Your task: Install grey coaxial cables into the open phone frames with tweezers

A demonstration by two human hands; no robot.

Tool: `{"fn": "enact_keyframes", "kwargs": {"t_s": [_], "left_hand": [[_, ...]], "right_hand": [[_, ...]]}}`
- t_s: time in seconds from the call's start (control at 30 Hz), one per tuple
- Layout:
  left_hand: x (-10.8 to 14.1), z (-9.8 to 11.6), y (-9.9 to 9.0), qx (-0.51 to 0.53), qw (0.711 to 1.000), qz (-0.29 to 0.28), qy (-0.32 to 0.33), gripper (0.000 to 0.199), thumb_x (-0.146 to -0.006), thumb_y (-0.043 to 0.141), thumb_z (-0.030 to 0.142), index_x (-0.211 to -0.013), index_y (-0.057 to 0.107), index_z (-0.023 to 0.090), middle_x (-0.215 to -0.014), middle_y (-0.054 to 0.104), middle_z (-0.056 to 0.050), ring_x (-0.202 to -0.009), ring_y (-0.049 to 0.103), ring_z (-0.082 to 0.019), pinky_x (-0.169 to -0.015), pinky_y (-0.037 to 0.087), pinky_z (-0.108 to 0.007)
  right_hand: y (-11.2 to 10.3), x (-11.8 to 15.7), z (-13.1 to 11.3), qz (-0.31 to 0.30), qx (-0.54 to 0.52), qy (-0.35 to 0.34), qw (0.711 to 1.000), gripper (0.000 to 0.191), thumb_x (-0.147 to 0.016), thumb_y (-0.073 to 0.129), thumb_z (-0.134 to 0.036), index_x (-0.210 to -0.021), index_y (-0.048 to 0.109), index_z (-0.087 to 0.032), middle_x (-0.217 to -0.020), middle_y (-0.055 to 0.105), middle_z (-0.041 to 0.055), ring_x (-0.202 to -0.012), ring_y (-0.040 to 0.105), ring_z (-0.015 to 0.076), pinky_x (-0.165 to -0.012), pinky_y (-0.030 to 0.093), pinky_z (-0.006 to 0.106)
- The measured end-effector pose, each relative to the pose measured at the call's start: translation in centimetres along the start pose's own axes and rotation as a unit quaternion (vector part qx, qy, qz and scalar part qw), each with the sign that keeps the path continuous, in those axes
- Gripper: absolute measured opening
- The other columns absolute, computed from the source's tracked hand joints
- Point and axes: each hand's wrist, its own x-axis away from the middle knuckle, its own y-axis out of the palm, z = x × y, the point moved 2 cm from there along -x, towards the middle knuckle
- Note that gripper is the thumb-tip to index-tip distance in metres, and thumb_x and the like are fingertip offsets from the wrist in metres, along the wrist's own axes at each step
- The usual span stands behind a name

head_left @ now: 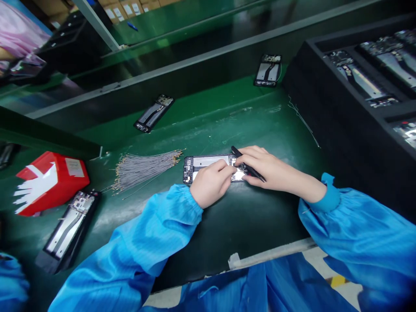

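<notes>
Black tweezers [248,166] in right hand [273,171] — left hand [211,182] steadies phone frame [208,167].

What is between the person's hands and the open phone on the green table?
Nothing visible. The left hand and the right hand both rest directly on the open phone. The right hand also holds black tweezers over it. The wire bundle lies apart, to the left.

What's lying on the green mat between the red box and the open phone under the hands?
In the head view, a fanned bundle of thin grey wires lies between the red box and the open phone.
</notes>
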Motion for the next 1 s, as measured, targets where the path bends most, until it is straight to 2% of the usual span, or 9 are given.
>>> {"fn": "enact_keyframes", "kwargs": {"t_s": [0.13, 0.27, 0.63, 0.73, 0.9, 1.0], "left_hand": [[0.7, 0.1, 0.2, 0.064, 0.997, 0.009, 0.039, 0.026, -0.082, 0.04, 0.012, -0.097, 0.061, 0.017, -0.08, 0.055, -0.004, -0.078, 0.05, -0.015, -0.072, 0.045, -0.028], [1.2, 0.3, 0.2, 0.077, 0.995, 0.002, 0.058, 0.03, -0.08, 0.039, 0.01, -0.098, 0.062, 0.018, -0.076, 0.055, -0.004, -0.075, 0.048, -0.016, -0.071, 0.043, -0.03], [1.3, 0.8, 0.2, -0.039, 0.994, -0.013, 0.103, 0.028, -0.08, 0.041, 0.014, -0.101, 0.06, 0.018, -0.078, 0.054, -0.005, -0.075, 0.045, -0.017, -0.067, 0.04, -0.03], [1.1, 0.1, -0.3, -0.05, 0.991, -0.012, 0.12, 0.028, -0.082, 0.04, 0.015, -0.101, 0.06, 0.019, -0.079, 0.055, -0.005, -0.075, 0.045, -0.017, -0.068, 0.04, -0.03], [1.1, -2.2, -0.9, 0.029, 0.988, -0.025, 0.147, 0.029, -0.087, 0.037, 0.019, -0.105, 0.06, 0.021, -0.08, 0.055, -0.004, -0.076, 0.047, -0.014, -0.072, 0.042, -0.026], [1.1, -2.8, -0.8, 0.041, 0.986, -0.019, 0.161, 0.029, -0.087, 0.038, 0.019, -0.102, 0.062, 0.021, -0.078, 0.053, -0.003, -0.073, 0.047, -0.013, -0.07, 0.042, -0.024]], "right_hand": [[0.0, 0.1, -0.2, 0.002, -0.011, 0.009, 1.0, 0.03, -0.074, 0.052, -0.017, -0.103, 0.049, -0.019, -0.113, 0.05, 0.0113, -0.109, 0.04, 0.0258, -0.088, 0.037, 0.041], [-0.2, -0.1, -0.1, -0.008, -0.024, 0.015, 1.0, 0.031, -0.073, 0.052, -0.016, -0.104, 0.047, -0.021, -0.113, 0.049, 0.0105, -0.109, 0.039, 0.0266, -0.086, 0.037, 0.042], [0.0, -1.8, -0.6, -0.056, 0.047, 0.062, 0.995, 0.03, -0.065, 0.054, -0.019, -0.094, 0.047, -0.021, -0.102, 0.046, 0.0101, -0.091, 0.04, 0.0265, -0.071, 0.036, 0.037], [-0.1, -1.7, -0.7, -0.06, 0.045, 0.065, 0.995, 0.031, -0.065, 0.053, -0.019, -0.095, 0.046, -0.021, -0.103, 0.045, 0.01, -0.09, 0.039, 0.026, -0.071, 0.035, 0.037], [-0.3, -1.3, 0.0, -0.064, -0.008, 0.058, 0.996, 0.03, -0.068, 0.052, -0.018, -0.097, 0.043, -0.021, -0.104, 0.044, 0.0088, -0.093, 0.038, 0.0244, -0.076, 0.036, 0.037], [-0.3, -1.3, 0.2, -0.071, -0.019, 0.061, 0.995, 0.031, -0.069, 0.054, -0.021, -0.098, 0.042, -0.022, -0.105, 0.042, 0.0084, -0.094, 0.037, 0.0242, -0.078, 0.035, 0.037]]}}
